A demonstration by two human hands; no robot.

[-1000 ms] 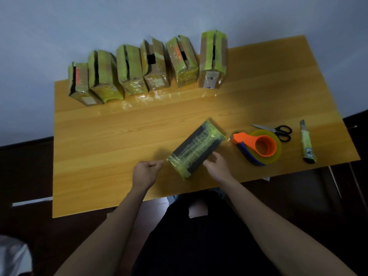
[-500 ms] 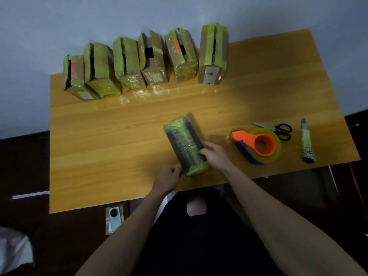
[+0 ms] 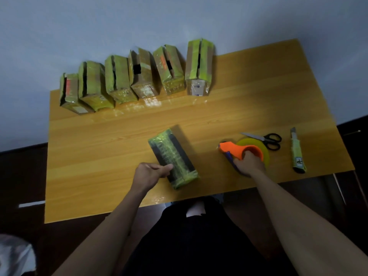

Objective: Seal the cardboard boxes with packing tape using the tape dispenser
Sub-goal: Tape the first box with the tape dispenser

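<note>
Cardboard box (image 3: 173,157), already wrapped in yellow-green tape with dark bands showing, lies flat near the front middle of the worktop (image 3: 258,100), angled so one long side faces the person. The left hand (image 3: 152,173) rests against its near left side, fingers curled against the edge, likely steadying it for taping. The right hand (image 3: 249,163) grasps the orange tape dispenser (image 3: 242,151) with its yellow roll, which sits on the worktop to the box's right, well apart from it. Scissors (image 3: 264,138) lie just behind the dispenser and a utility knife (image 3: 297,154) further right, handy for cutting. Six more taped boxes (image 3: 139,74) stand in a row along the back edge, out of the way
</note>
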